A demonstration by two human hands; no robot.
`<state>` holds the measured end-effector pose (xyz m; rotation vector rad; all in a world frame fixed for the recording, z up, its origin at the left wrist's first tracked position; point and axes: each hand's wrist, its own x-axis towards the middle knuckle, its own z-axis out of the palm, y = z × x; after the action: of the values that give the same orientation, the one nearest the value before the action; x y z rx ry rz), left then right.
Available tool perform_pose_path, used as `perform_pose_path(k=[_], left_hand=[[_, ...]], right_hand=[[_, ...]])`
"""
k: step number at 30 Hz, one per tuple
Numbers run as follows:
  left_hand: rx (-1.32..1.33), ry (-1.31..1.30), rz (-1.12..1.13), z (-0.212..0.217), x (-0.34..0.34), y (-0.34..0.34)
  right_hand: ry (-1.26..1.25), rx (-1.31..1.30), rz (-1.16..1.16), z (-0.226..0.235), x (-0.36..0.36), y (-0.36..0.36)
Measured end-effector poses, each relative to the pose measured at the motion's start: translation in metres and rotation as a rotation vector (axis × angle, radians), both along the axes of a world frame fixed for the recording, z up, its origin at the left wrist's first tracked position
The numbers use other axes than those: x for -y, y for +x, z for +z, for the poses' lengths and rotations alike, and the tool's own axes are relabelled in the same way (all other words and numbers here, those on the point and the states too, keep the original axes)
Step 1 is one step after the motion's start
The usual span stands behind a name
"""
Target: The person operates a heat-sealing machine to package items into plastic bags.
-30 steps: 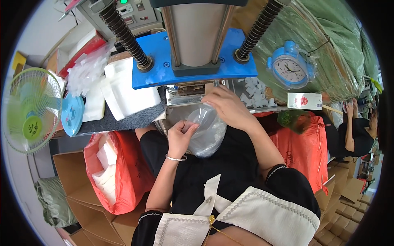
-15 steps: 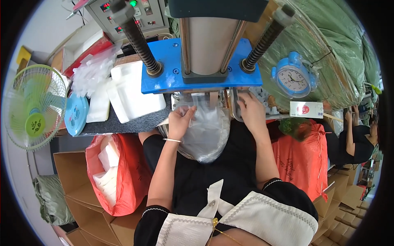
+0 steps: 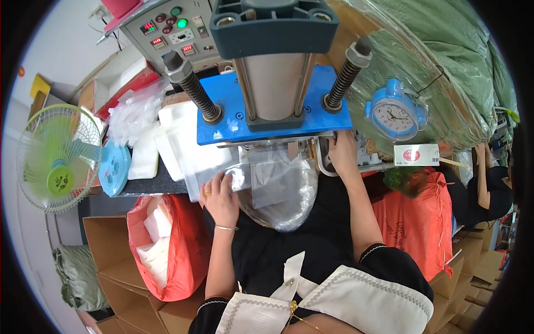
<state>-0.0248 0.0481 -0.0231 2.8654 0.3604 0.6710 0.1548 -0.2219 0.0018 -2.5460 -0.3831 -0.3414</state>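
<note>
My left hand (image 3: 220,199), with a ring and a bracelet, has its bent fingers on a clear plastic bag (image 3: 196,179) left of the press opening. More clear plastic film (image 3: 275,186) lies in front of the press (image 3: 272,119), over a rounded, plastic-wrapped support (image 3: 303,203) by my lap. My right hand (image 3: 342,153) reaches to the right end of the press beside a metal tray (image 3: 324,161). Its fingertips are hidden under the blue plate, so their grip does not show.
White stacked sheets (image 3: 172,139), clear plastic pieces (image 3: 133,114) and a green fan (image 3: 58,158) stand left. A control box (image 3: 172,33) is behind. Right are a blue alarm clock (image 3: 396,114), a small white box (image 3: 416,155) and a red sack (image 3: 417,217). Another person (image 3: 489,189) sits far right.
My left hand has moved left, away from the film in front of the press, and a clear bag now shows under its fingers. My right hand has gone further under the plate. The view has shifted slightly.
</note>
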Motion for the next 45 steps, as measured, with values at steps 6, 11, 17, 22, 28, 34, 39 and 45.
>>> perform_pose_path(k=[6, 11, 17, 22, 28, 34, 39, 45], left_hand=[[0.036, -0.483, -0.035, 0.076, 0.006, 0.000], [-0.167, -0.851, -0.099, 0.058, 0.041, 0.010], [-0.248, -1.265, -0.132, 0.026, 0.062, 0.025], [-0.324, -1.488, -0.146, 0.014, 0.053, 0.034], [-0.173, -1.441, -0.061, 0.007, 0.041, 0.072], [-0.274, -0.522, 0.095, 0.048, 0.024, 0.071], [-0.024, 0.034, 0.119, -0.004, -0.014, 0.027], [0.023, -0.269, 0.083, 0.034, -0.014, 0.000]], right_hand=[[0.600, -0.376, -0.024, 0.015, 0.006, -0.034], [0.334, -0.141, 0.582, 0.068, -0.041, -0.056], [0.107, -0.253, 0.623, 0.041, -0.064, -0.041], [0.490, -0.501, 0.378, 0.026, -0.059, -0.042], [-0.062, 0.063, -0.065, 0.024, -0.013, -0.008], [-0.173, 0.145, 0.018, -0.019, -0.002, 0.005], [0.049, 0.032, 0.024, -0.018, -0.006, 0.008], [0.381, -0.093, 0.011, -0.016, 0.008, 0.000]])
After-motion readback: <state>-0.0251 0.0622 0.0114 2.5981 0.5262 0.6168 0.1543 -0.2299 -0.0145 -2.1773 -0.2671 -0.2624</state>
